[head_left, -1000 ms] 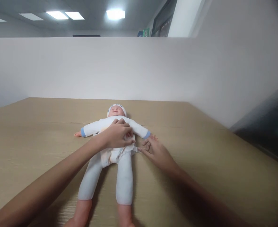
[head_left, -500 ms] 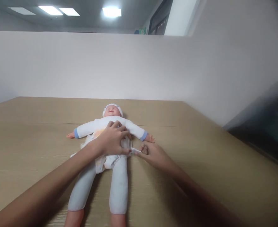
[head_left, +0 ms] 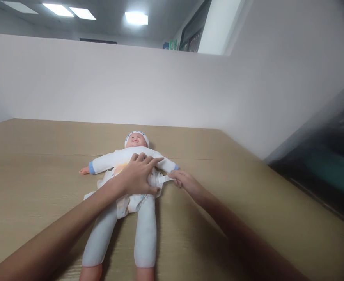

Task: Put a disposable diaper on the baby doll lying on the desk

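A baby doll [head_left: 146, 234] in white clothes with blue cuffs lies on its back, head away from me. Around its hips sits a white printed diaper [head_left: 132, 205]. My left hand [head_left: 138, 173] lies with spread fingers over the diaper's front and the doll's belly, covering much of both. At the diaper's right side, my right hand [head_left: 183, 180] pinches the end of a white fastening tab [head_left: 166, 178], which is stretched out from the diaper. The doll's hand on that side is hidden behind my right hand.
The doll lies on a wooden table [head_left: 43, 218]. Behind the table's far edge rises a pale wall [head_left: 101, 82]. A dark object [head_left: 321, 171], blurred, stands beyond the right edge.
My right hand has turned and moved slightly up, drawing the tab out straighter. The thumb and fingers of my left hand have spread wider. The camera view has shifted a little.
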{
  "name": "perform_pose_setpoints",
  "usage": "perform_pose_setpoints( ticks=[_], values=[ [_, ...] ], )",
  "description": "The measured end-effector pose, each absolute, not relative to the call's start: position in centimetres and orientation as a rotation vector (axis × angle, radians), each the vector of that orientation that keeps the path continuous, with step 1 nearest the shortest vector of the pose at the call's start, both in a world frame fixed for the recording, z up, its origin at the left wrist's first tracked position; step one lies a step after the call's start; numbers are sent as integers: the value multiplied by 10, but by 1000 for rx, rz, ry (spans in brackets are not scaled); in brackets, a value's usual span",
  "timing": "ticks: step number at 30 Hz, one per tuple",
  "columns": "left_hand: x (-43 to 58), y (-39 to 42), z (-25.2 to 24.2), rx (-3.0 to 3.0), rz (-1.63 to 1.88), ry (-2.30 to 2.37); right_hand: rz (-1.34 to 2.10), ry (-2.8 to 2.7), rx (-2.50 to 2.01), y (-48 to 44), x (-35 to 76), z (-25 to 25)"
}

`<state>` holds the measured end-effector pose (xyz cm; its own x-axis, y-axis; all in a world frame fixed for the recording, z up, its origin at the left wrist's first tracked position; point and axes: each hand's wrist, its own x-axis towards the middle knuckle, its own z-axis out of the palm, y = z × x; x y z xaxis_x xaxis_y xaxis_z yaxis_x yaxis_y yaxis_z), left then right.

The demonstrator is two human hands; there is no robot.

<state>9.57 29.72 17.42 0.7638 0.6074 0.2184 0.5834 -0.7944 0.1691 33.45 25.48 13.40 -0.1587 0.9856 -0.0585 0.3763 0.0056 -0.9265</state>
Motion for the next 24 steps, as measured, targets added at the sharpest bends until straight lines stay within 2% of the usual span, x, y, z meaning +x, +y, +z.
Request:
perform_pose_setpoints(
  ticks=[8,24],
  values=[
    [89,303,169,2706,510,942,1402,-1582,-1318,301,289,179],
    [61,321,186,2031,541,573,1371,-1621,-1312,297,286,171]
  ],
)
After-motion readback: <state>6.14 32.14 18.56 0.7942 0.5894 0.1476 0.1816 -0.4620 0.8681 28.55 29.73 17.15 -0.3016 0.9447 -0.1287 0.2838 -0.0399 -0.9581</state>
